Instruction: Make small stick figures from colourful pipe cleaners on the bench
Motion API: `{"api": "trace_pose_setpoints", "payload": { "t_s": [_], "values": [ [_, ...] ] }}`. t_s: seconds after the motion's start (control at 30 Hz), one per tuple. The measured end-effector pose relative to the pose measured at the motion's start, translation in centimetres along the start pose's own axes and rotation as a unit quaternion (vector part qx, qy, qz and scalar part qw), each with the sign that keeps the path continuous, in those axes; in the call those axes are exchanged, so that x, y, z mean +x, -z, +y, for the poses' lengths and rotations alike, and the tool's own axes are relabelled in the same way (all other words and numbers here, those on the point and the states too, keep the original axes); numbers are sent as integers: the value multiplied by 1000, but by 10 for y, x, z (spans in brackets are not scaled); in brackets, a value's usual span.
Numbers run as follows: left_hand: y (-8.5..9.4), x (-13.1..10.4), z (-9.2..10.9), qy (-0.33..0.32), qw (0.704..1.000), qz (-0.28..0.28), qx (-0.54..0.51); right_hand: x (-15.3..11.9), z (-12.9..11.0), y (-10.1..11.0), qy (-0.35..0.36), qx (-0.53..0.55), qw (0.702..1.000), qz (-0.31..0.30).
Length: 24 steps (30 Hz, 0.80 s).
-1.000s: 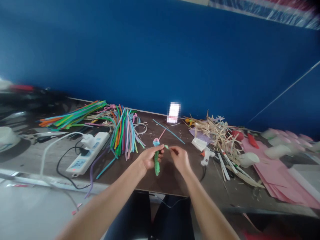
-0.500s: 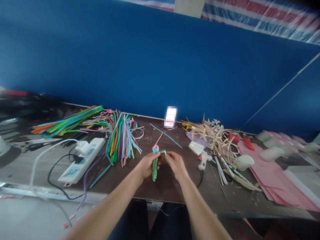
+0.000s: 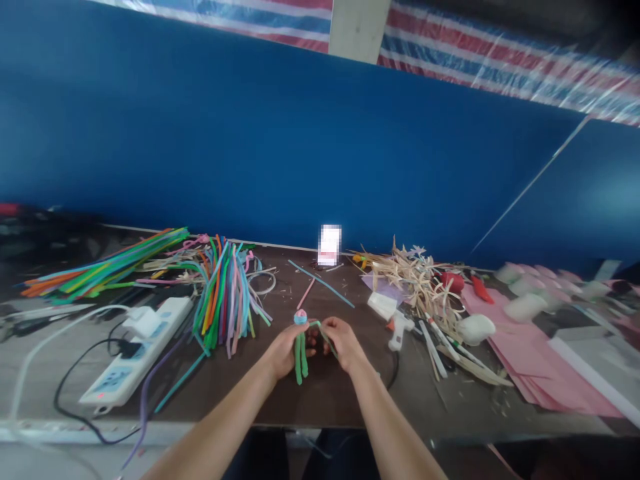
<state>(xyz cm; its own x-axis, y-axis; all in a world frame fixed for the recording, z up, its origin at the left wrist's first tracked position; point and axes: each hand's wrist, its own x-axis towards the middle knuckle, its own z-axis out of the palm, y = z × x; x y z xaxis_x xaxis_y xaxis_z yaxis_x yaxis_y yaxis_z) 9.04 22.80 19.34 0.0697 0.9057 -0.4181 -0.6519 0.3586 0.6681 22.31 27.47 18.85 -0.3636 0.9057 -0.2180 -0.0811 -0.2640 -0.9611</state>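
Observation:
My left hand (image 3: 281, 351) is closed on a small pipe cleaner figure, just above the table's near part. The figure has a pink and blue coiled top (image 3: 300, 317) and green pipe cleaner strands (image 3: 301, 365) hanging below. One green strand (image 3: 317, 324) bends out sideways, and my right hand (image 3: 343, 343) pinches its far end. The fingertips of both hands are partly hidden in shadow. Just beyond the figure a pink pipe cleaner (image 3: 307, 293) lies or sticks out; whether it is joined to the top I cannot tell. Farther back lies a blue pipe cleaner (image 3: 323, 284).
On the left are a bundle of coloured pipe cleaners (image 3: 227, 293), a second bundle (image 3: 107, 263) and a power strip (image 3: 140, 353) with cables. To the right are a glue gun (image 3: 399, 330), dried straw pieces (image 3: 417, 277) and pink sheets (image 3: 520, 340). A blurred bright phone-like panel (image 3: 329, 245) stands behind.
The view has tilted up and shifted right, so the scene sits lower and more to the left. The hanging green strands now show apart. Both hands keep their hold.

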Motion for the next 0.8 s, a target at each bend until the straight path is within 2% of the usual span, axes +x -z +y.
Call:
{"api": "trace_pose_setpoints", "payload": {
  "t_s": [0.17, 0.5, 0.67, 0.8],
  "values": [
    [7, -3, -2, -23, 996, -67, -45, -3, 3, 5, 6, 35, 999, -21],
    [4, -10, -5, -43, 995, -84, -21, -4, 6, 5, 13, 96, 995, -14],
    [0, -8, -6, -67, 991, -115, -24, -6, 8, 5, 21, 117, 993, 1],
    [-1, -7, -7, -86, 991, -102, -23, -6, 7, 5, 16, 117, 993, 10]
  ]
}}
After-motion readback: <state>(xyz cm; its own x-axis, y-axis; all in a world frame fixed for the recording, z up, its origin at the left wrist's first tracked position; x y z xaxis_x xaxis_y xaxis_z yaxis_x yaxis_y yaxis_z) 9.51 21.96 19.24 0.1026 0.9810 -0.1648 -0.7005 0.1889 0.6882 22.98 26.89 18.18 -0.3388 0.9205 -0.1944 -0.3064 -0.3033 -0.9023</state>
